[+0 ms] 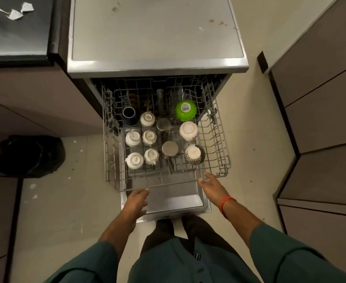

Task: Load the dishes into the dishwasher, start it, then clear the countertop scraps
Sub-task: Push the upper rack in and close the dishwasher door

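Dishwasher rack (pixel 213 160): left hand (pixel 136 203) and right hand (pixel 211 185) seemingly touch it, grips relaxed.

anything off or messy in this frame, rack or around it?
Rack load looks orderly: cups sit upside down in rows. The mess is around it: torn paper scraps lie on the dark countertop, brown stains mark the dishwasher top, and small bits litter the floor.

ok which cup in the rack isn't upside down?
The dark blue cup at the back left of the rack: its open mouth faces up, while the white cups beside it show their bases.
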Motion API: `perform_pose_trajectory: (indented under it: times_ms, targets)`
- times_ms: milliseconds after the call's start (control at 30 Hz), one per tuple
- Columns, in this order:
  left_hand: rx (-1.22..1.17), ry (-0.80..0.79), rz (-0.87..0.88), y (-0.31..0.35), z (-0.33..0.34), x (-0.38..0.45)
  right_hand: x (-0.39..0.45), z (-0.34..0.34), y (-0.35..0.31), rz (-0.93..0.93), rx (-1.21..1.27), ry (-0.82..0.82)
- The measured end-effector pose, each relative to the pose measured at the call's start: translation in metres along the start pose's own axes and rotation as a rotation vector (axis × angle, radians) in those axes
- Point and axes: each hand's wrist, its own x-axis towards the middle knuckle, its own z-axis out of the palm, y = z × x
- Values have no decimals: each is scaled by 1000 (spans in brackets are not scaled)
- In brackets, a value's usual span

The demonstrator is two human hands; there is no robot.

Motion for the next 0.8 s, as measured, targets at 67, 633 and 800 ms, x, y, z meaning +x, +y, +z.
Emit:
perform_pose_trajectory:
  times_ms: [67, 633, 800]
  targets:
    - [-26, 19, -23, -4, -2, 2, 3, 3, 9, 39, 27, -4]
    - [-101, 87, -146, 11, 30, 47, 80, 6, 27, 280, 272, -117]
    - [-121, 149, -214, 13, 25, 60, 95, 3, 25, 260, 257, -145]
